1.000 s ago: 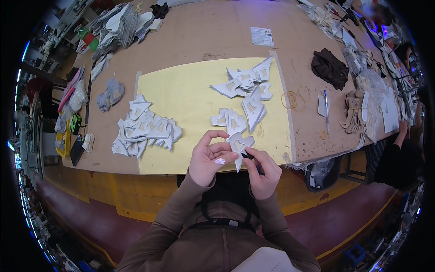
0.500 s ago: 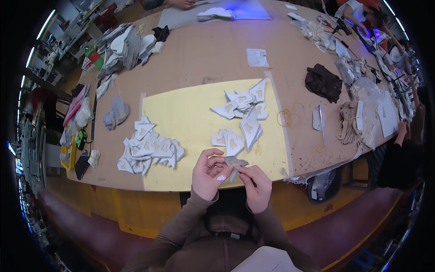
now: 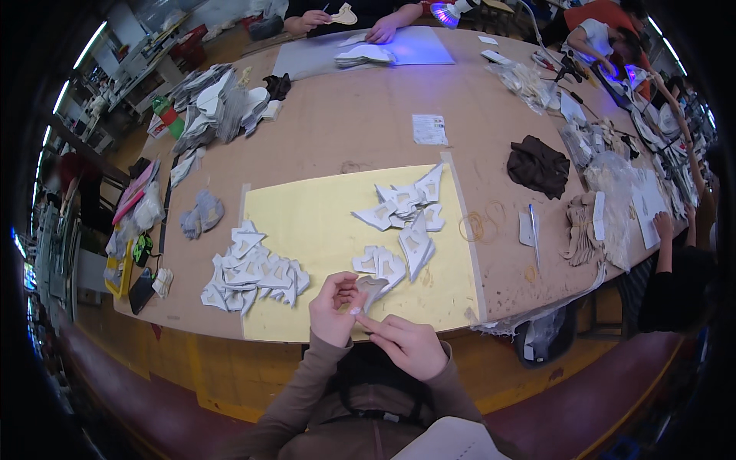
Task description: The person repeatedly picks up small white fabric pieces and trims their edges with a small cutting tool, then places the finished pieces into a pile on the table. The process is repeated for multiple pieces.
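My left hand [image 3: 332, 313] holds a small grey curved cut piece [image 3: 372, 288] between its fingers, above the near edge of the yellow sheet [image 3: 307, 207]. A small white patterned patch [image 3: 355, 311] lies on my left thumb. My right hand [image 3: 410, 346] reaches across with its fingertips pressed together at that patch; whatever they pinch is too small to make out. Just beyond my hands lies a small group of white-and-grey cut pieces [image 3: 383, 264]. Farther off is another cluster of such pieces [image 3: 402, 205], and a larger heap [image 3: 253, 272] sits to the left.
A grey bundle [image 3: 202, 215] lies left of the sheet. Rubber bands [image 3: 473, 227], a pen [image 3: 534, 238], a dark cloth [image 3: 539, 167] and tied beige pieces [image 3: 584, 230] lie to the right. Across the table a co-worker's hands [image 3: 381, 31] work beside a blue-lit lamp [image 3: 451, 11].
My right hand has left the grey piece and moved to the patch on my left thumb. The grey piece stays in my left hand. The view has tilted up, showing the co-worker opposite.
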Demonstrator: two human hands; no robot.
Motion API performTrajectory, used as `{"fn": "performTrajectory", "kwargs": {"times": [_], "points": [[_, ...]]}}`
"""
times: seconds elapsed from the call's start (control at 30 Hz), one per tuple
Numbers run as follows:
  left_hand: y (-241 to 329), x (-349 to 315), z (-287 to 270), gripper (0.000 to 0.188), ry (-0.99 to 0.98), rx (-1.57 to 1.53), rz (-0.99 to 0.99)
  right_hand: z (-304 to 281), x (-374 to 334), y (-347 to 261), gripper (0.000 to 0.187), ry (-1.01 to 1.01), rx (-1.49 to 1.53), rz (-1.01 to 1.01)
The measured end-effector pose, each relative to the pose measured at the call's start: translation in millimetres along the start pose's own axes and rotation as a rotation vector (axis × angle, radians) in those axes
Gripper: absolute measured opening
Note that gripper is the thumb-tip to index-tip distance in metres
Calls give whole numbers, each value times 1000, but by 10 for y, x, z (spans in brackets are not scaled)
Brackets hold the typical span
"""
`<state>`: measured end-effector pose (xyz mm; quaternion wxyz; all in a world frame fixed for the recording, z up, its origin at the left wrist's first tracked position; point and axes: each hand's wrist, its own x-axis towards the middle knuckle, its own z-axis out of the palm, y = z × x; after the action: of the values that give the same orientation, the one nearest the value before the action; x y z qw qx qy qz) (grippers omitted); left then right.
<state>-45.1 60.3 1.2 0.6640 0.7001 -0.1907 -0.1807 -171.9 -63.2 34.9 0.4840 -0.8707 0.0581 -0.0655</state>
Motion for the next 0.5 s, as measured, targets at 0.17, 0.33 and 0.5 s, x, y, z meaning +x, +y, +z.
{"fn": "performTrajectory", "kwargs": {"times": [0.17, 0.33, 0.5], "points": [[23, 166, -607, 38, 132, 370, 43, -111, -68, 281, 47, 256, 126, 35], [263, 338, -608, 37, 299, 717, 323, -97, -78, 684, 40, 539, 480, 250], [202, 508, 39, 50, -209, 704, 275, -33, -43, 693, 36, 554, 361, 160]]}}
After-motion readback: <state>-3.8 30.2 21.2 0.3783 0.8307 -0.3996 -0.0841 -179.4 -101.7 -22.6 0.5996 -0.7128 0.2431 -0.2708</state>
